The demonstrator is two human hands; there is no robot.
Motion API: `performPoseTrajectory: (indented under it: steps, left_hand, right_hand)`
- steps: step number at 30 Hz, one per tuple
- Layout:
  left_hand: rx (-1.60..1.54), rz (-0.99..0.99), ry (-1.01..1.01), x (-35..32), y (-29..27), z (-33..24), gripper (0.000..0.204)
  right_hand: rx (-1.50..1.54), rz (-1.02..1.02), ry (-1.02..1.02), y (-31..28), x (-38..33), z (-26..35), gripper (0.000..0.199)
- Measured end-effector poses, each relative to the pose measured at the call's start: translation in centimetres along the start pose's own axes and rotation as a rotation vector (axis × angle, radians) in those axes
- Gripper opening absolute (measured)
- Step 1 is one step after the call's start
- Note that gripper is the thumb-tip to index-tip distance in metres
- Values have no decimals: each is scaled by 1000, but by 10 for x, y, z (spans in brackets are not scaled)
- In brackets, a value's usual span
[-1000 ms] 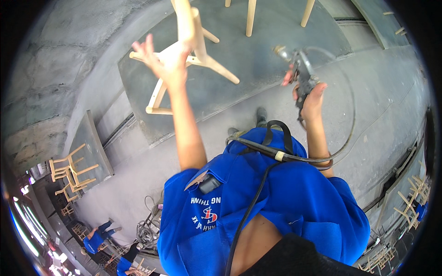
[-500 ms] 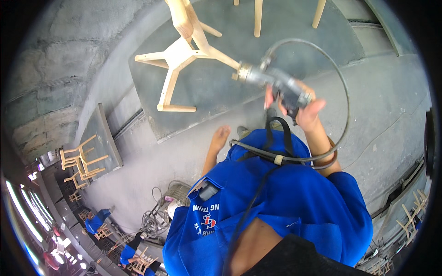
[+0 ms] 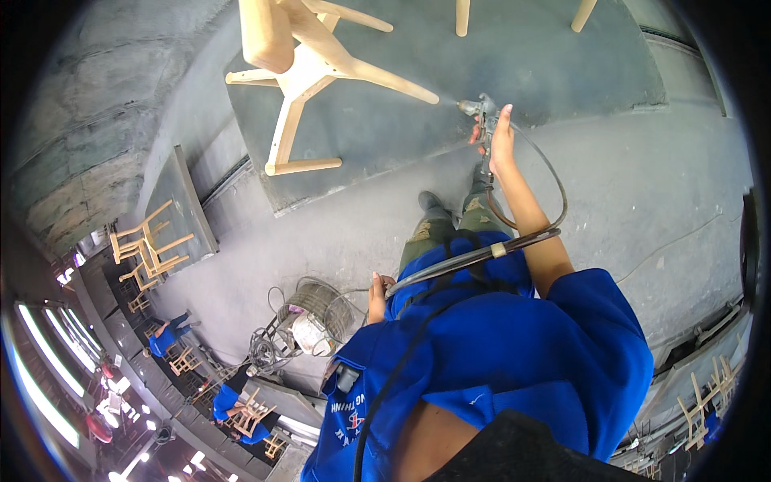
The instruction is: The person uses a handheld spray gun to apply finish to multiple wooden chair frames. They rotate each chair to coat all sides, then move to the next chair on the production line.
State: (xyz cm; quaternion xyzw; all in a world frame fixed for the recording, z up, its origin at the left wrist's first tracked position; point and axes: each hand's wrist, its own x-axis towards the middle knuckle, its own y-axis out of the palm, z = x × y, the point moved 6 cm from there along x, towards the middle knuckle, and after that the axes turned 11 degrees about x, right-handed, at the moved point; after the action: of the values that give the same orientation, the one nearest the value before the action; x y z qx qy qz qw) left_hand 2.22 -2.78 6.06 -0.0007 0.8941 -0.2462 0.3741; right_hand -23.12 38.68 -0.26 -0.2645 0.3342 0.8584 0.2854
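My right hand is closed around a metal spray gun. Its nozzle points left at a leg of a bare, pale wooden chair, and a faint mist shows between them. The chair lies tipped over with its legs spread, on a dark grey panel. From the gun a dark hose loops down past my right forearm and crosses my waist. My left hand is low beside the bend of that hose, its visible fingers stretched; it seems to hold nothing.
Legs of another wooden piece show at the top edge. Lower left of me stands a bucket with coiled hoses around it. Several wooden chairs stand at the left, and people in blue work beyond them. A wall curves along the far left.
My right hand has moved the spray gun away from me and turned it, with the nozzle still at the chair leg. My left hand has dropped back toward my waist.
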Motion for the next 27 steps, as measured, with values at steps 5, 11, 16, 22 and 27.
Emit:
performPoseTrajectory:
  steps: [5, 11, 16, 22, 27]
  left_hand:
    - [-85, 6, -56, -25, 3, -42, 72]
    - [-102, 157, 311, -40, 23, -124, 52]
    - [-222, 150, 285, -42, 30, -156, 49]
    - [-180, 31, 280, -61, 34, -169, 66]
    - [-157, -67, 252, -71, 31, -168, 75]
  right_hand:
    - [7, -165, 52, -70, 50, -34, 84]
    - [-106, -187, 10, -73, 71, -19, 82]
    - [47, 127, -64, 35, 77, 21, 82]
    - [193, 309, -146, 127, 121, 19, 87]
    - [25, -27, -214, 107, 171, -15, 76]
